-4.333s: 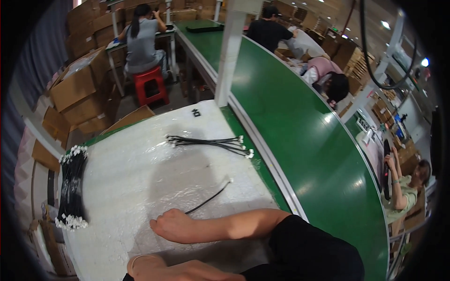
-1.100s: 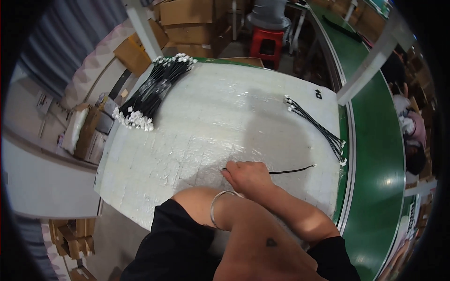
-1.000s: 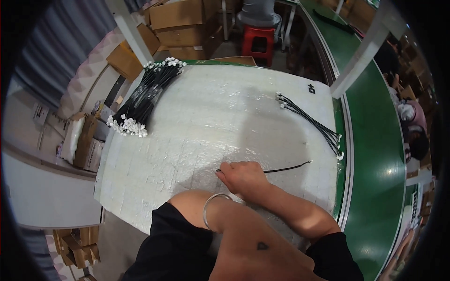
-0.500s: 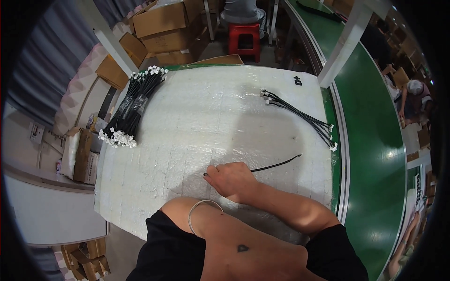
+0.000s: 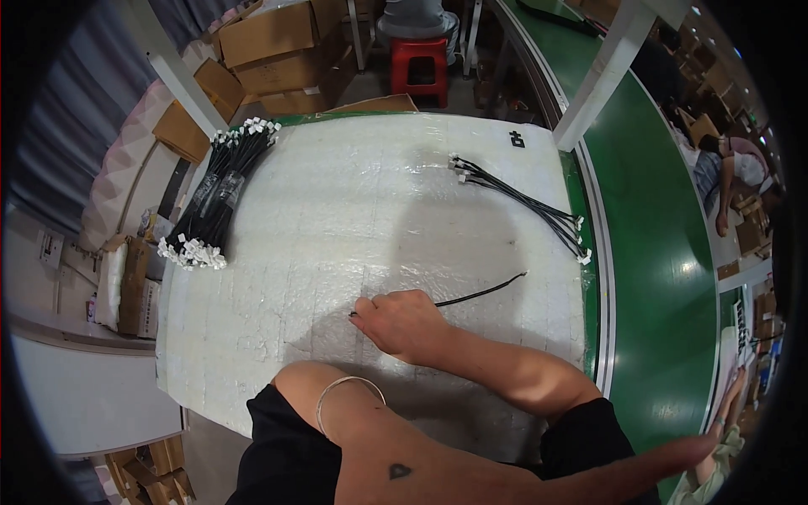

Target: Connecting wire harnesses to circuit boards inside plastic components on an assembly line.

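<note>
My right hand (image 5: 402, 324) is closed around a thin black cable (image 5: 480, 295) low over the white, plastic-covered work surface (image 5: 311, 244). One dark cable end peeks out past the fingertips; the long part runs right to a small tip. Large and close along the lower edge is my left hand (image 5: 421, 467), its back toward me, with a bracelet at the wrist. A finger of it stretches out to the right, and the others are hidden. Farther right lie several black cables (image 5: 513, 195) with white connectors. A thick taped bundle of similar cables (image 5: 217, 195) rests at the left edge.
A green conveyor belt (image 5: 652, 252) with a metal rail runs along the right side. White posts (image 5: 606, 76) rise at the far corners. Behind are cardboard boxes (image 5: 269, 46) and a person on a red stool (image 5: 419, 67). Other people (image 5: 728, 172) are at the far right.
The whole view has shifted slightly, so the table appears farther left. A finger of my left hand now shows at lower right. My right hand still holds the cable.
</note>
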`<state>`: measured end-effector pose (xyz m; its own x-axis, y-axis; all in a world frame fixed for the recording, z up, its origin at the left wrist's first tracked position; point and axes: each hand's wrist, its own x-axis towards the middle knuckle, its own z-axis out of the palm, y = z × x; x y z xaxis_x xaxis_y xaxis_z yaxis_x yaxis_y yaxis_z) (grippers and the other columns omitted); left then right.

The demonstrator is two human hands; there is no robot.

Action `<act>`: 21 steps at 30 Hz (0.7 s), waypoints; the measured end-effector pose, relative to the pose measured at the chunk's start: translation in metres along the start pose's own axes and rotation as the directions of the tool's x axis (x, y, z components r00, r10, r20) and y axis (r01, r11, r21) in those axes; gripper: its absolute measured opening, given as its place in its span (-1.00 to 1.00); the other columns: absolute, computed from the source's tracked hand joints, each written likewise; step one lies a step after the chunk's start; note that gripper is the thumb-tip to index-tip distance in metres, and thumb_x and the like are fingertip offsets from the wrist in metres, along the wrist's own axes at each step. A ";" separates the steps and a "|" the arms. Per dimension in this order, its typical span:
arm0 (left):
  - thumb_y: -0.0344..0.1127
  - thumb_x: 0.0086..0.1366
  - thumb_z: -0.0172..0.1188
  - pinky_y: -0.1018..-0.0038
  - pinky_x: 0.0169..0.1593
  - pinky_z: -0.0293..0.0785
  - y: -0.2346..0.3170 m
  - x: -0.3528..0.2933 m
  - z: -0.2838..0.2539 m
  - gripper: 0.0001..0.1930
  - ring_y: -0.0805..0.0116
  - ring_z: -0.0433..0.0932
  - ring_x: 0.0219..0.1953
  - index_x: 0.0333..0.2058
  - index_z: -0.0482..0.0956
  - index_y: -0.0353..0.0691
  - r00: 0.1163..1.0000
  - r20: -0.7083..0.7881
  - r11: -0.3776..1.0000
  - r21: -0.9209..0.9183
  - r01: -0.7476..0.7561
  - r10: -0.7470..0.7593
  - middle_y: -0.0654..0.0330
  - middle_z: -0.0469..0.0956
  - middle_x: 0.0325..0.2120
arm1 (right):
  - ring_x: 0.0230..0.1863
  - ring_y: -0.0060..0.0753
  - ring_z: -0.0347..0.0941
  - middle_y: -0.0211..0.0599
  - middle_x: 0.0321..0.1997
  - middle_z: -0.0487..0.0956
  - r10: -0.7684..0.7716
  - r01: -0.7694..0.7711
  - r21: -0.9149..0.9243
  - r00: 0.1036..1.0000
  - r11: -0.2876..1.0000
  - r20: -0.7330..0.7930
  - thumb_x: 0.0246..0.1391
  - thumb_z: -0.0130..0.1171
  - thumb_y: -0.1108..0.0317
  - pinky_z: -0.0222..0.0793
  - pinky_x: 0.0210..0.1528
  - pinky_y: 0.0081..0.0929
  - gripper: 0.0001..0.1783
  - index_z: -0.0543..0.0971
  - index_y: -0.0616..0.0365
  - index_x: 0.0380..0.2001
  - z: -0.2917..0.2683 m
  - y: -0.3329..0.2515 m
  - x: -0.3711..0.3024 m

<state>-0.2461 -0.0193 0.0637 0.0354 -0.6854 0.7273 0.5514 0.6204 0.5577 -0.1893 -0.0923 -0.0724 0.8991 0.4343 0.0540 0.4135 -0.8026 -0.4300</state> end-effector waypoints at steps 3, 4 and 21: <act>0.14 -0.25 0.47 0.60 -0.12 0.48 -0.001 0.001 -0.001 0.09 0.29 0.60 -0.26 0.08 0.20 -0.61 0.999 -0.042 1.000 0.001 -0.014 0.014 -0.10 0.48 -0.10 | -0.52 -0.12 0.51 -0.21 -0.60 0.52 -0.006 0.006 0.004 1.000 1.000 -0.005 0.21 -0.07 0.14 0.42 -0.49 -0.20 -0.69 0.42 0.15 -0.45 -0.003 0.001 0.000; 0.14 -0.24 0.46 0.60 -0.12 0.48 -0.005 0.000 0.004 0.08 0.29 0.60 -0.26 0.08 0.20 -0.61 0.998 -0.054 1.000 0.002 -0.012 0.013 -0.10 0.48 -0.10 | -0.52 -0.13 0.51 -0.22 -0.60 0.52 -0.006 0.006 0.003 1.000 1.000 -0.006 0.21 -0.06 0.15 0.41 -0.49 -0.20 -0.70 0.42 0.15 -0.46 -0.004 0.000 0.001; 0.09 -0.13 0.37 0.63 -0.12 0.49 -0.015 0.046 -0.008 -0.01 0.32 0.60 -0.25 0.08 0.18 -0.64 0.975 -0.222 0.998 0.047 0.029 -0.018 -0.12 0.46 -0.08 | -0.54 -0.12 0.50 -0.21 -0.62 0.51 -0.055 0.055 -0.009 0.997 0.998 -0.047 0.21 -0.07 0.15 0.40 -0.50 -0.19 -0.69 0.41 0.15 -0.47 0.003 -0.003 0.001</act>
<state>-0.2462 -0.0630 0.0855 0.2096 -0.7642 0.6099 0.5126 0.6171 0.5971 -0.1906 -0.0882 -0.0740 0.8807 0.4582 0.1203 0.4635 -0.7811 -0.4183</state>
